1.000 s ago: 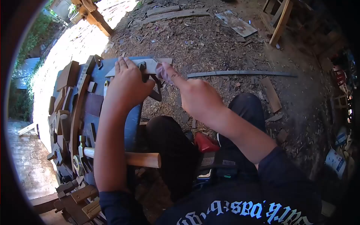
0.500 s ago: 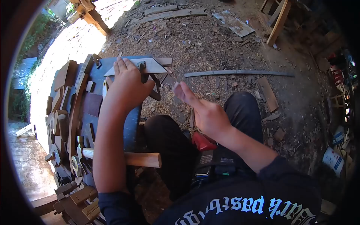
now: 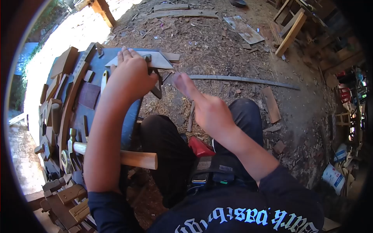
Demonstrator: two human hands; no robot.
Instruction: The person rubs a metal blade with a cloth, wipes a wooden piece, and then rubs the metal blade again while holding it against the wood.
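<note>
Along the far edge of the dark bench lies a pale, flat piece with angled ends (image 3: pixel 159 60). My left hand (image 3: pixel 133 72) grips it from above, fingers over its far side and thumb near a dark metal clamp (image 3: pixel 156 85) at the bench edge. Pinched in my right hand (image 3: pixel 213 116) is a small purplish-brown piece, seemingly folded sandpaper (image 3: pixel 182 83), blurred by motion. It is just off the near right end of the pale piece, apart from it. A reddish-brown sheet (image 3: pixel 89 95), like sandpaper, lies on the bench left of my left forearm.
A hammer (image 3: pixel 140 159) lies under my left forearm, its wooden handle jutting past the bench (image 3: pixel 130 120). Wood blocks (image 3: pixel 64 64) and a tape measure (image 3: pixel 65 161) crowd the bench's left side. Chips and a long grey strip (image 3: pixel 241 79) cover the ground.
The view has shifted slightly. My right hand has moved a little closer to the end of the pale piece. My left hand stays in place on it.
</note>
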